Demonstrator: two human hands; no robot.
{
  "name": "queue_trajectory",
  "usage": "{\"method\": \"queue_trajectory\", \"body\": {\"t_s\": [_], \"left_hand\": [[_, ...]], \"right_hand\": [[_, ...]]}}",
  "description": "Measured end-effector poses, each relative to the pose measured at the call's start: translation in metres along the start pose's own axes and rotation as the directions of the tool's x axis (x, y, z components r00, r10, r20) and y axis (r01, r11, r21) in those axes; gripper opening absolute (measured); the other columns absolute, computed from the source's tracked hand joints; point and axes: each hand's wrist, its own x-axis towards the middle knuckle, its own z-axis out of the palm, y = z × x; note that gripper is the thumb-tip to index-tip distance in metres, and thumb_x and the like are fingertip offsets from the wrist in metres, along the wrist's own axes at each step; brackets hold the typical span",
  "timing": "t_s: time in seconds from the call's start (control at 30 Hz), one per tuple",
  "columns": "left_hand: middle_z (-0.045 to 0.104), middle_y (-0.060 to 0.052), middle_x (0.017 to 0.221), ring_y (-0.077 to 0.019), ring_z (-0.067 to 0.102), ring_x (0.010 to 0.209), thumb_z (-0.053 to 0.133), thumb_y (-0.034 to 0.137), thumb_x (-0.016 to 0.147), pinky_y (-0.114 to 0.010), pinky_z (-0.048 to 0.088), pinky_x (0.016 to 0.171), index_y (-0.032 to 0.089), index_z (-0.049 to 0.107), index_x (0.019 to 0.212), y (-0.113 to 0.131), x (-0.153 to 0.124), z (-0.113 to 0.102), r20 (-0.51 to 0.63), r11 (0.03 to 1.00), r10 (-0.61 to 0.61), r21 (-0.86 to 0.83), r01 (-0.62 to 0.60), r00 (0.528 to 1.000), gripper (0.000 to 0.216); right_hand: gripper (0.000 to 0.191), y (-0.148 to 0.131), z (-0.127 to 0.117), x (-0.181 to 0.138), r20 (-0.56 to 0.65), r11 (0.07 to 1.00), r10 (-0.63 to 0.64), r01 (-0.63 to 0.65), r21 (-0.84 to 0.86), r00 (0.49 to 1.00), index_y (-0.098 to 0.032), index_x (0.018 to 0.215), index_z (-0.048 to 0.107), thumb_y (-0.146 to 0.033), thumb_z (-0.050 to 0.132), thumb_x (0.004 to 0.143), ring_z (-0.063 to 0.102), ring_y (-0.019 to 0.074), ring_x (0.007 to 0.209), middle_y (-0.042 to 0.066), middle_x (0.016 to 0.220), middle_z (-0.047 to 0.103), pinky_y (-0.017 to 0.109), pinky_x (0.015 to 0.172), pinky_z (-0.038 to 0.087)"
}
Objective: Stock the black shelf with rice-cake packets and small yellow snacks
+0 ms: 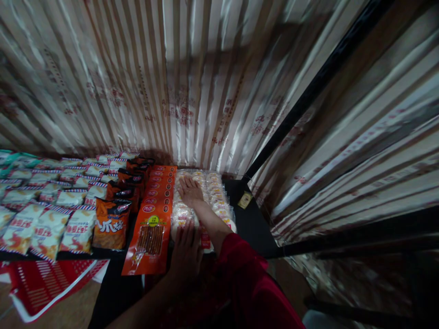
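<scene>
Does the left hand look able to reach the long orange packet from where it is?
Probably yes. The left hand lies flat on the near end of the clear-wrapped cakes, right beside the orange packet, which has nothing over it. The right hand rests farther back, out of the way.

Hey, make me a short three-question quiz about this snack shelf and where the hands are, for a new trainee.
1. True or false: the left hand and the right hand both lie flat on the clear pack of round pale cakes.
2. What lies directly to the left of that pack? A) long orange packs of brown sticks B) green bottles C) a metal tin
3. Fill in: the sleeve on the right arm is ____ in colour.
Key: 1 true; 2 A; 3 red.
</scene>
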Motion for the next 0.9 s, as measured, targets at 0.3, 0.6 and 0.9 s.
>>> {"method": "queue_trajectory", "body": {"t_s": [0.3,0.6,0.9], "left_hand": [[0.034,-0.018,0.146,-0.0303,0.022,0.139,0.043,0.016,0.085,-0.053,0.019,0.111,0.009,0.029,0.142,0.007,-0.004,0.002,-0.052,0.999,0.026,-0.018,-0.027,0.998,0.059],[0.037,-0.015,0.145,-0.0287,0.026,0.138,0.043,0.028,0.088,-0.05,0.017,0.112,0.013,0.029,0.143,0.003,-0.001,0.005,-0.034,1.0,0.008,-0.029,-0.009,0.999,0.058],[0.037,-0.015,0.146,-0.0293,0.026,0.138,0.041,0.03,0.089,-0.051,0.019,0.111,0.013,0.03,0.143,0.004,-0.001,0.003,0.003,0.999,-0.012,-0.05,0.012,1.0,0.057]], "right_hand": [[0.052,0.001,0.002,-0.003,-0.088,1.0,-0.022,0.02,-0.014,0.996,-0.02,0.143,0.032,-0.041,0.022,0.096,0.019,0.0202,0.141,0.007,0.152,0.026,0.038,0.112,0.015],[0.053,0.001,0.006,0.001,-0.067,1.0,-0.029,0.028,-0.013,0.997,-0.019,0.144,0.03,-0.041,0.023,0.096,0.017,0.0211,0.141,0.006,0.151,0.027,0.039,0.112,0.014],[0.053,-0.001,0.003,0.001,-0.044,1.0,-0.029,0.029,-0.008,0.999,-0.019,0.143,0.031,-0.041,0.023,0.096,0.019,0.0214,0.14,0.006,0.151,0.028,0.04,0.111,0.016]]}}
